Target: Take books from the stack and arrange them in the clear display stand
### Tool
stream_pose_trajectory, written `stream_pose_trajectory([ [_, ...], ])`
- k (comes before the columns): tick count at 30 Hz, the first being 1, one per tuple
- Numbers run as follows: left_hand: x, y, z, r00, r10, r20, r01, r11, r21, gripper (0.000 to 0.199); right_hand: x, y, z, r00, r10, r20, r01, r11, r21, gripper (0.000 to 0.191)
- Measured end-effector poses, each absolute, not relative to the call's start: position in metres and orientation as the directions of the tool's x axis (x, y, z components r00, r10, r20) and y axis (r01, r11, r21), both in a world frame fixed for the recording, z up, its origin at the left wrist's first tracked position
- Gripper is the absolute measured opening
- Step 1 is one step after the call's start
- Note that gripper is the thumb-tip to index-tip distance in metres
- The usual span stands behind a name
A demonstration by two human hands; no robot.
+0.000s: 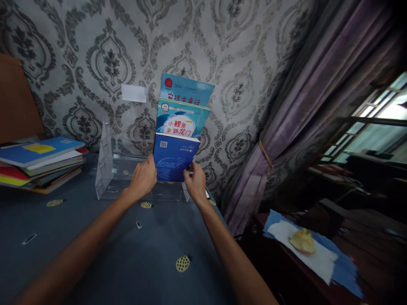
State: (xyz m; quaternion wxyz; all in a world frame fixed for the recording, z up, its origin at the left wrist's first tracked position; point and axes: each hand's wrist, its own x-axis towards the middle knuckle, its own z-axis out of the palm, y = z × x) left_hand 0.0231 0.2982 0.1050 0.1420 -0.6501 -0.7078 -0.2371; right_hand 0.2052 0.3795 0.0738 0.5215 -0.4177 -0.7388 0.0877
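Observation:
A dark blue book (176,159) with a QR code on its cover stands at the right part of a clear acrylic book rack (104,169). My left hand (144,176) grips its left edge, and my right hand (195,180) holds the lower right edge between thumb and fingers. Behind it, a teal book (182,116) rises one step higher. A light blue book (187,89) with red lettering is the highest and furthest back. Whether the dark blue book rests on the rack's front tier is hard to tell.
On the left lies a pile of books (41,163), with a brown box-like panel (19,97) behind. The dark tablecloth (127,262) has pineapple prints. A white paper (133,93) is on the patterned wall. To the right hang a purple curtain (270,127) and a partly eaten fruit (303,241) on tissue.

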Motion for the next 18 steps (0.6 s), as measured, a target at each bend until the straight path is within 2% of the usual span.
stream_pose_trajectory([
  [7, 0.018, 0.297, 0.107, -0.097, 0.865, 0.493, 0.994, 0.056, 0.098, 0.034, 0.205, 0.382, 0.074, -0.104, 0.725, 0.681, 0.524, 0.622, -0.582, 0.039],
  [14, 0.016, 0.286, 0.118, -0.141, 0.935, 0.326, 0.989, 0.118, 0.089, 0.034, 0.204, 0.379, 0.076, -0.102, 0.763, 0.639, 0.496, 0.596, -0.632, 0.042],
  [16, 0.015, 0.289, 0.118, -0.178, 0.927, 0.329, 0.984, 0.159, 0.084, 0.034, 0.21, 0.378, 0.075, -0.089, 0.762, 0.641, 0.497, 0.592, -0.635, 0.043],
  [18, 0.012, 0.291, 0.114, -0.166, 0.917, 0.363, 0.984, 0.13, 0.122, 0.037, 0.223, 0.371, 0.073, -0.075, 0.763, 0.642, 0.487, 0.59, -0.644, 0.041],
])
